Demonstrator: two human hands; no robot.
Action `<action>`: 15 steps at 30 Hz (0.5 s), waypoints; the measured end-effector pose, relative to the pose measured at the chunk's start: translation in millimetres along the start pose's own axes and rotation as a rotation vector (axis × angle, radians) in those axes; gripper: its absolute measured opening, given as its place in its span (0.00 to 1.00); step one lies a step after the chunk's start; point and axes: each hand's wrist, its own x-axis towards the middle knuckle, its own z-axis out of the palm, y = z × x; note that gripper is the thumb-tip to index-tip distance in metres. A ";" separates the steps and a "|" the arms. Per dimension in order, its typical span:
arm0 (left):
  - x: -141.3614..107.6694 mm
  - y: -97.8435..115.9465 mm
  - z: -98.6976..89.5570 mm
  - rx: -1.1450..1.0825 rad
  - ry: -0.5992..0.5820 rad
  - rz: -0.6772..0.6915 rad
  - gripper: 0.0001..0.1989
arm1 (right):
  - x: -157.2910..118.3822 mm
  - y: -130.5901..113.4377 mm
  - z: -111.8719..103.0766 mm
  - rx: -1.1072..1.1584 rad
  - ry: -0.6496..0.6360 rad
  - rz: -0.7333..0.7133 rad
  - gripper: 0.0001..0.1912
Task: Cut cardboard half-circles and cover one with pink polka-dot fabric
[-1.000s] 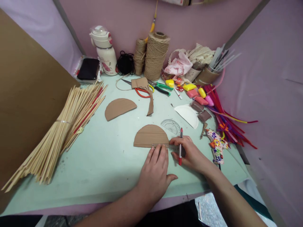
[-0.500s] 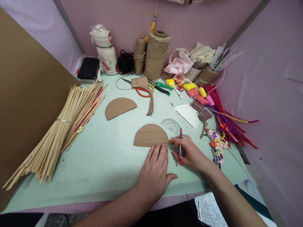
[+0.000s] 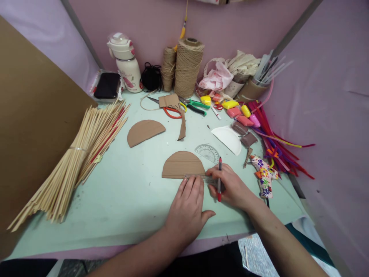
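A brown cardboard half-circle [image 3: 183, 163] lies with its straight edge towards me. Along that edge runs a clear ruler [image 3: 210, 180], partly covered by my hands. My left hand [image 3: 188, 204] rests flat, fingers stretched over the ruler and thumb out to the side. A red-and-dark marker [image 3: 219, 173] is held in my right hand [image 3: 229, 184], standing across the fingers with its red end down. The fingertips of that hand touch the ruler's right part. Just beyond lies a clear protractor [image 3: 207, 153]. A second cardboard half-circle [image 3: 146, 132] lies farther left.
Bundled wooden sticks [image 3: 69, 165] lie at left. Scissors [image 3: 173, 112], green-handled pliers [image 3: 196, 105] and twine spools [image 3: 188, 67] are at the back. Clay packs [image 3: 243, 120], a white half-disc [image 3: 227, 139], pipe cleaners [image 3: 276, 150] and a floral-patterned object [image 3: 263, 175] occupy the right.
The view has shifted very slightly. Both hands, the ruler and the cardboard keep practically the same positions relative to each other.
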 end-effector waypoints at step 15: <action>1.0 -23.2 -47.9 -0.241 0.046 -0.086 0.30 | -4.1 -1.1 1.4 0.018 0.079 -0.070 0.17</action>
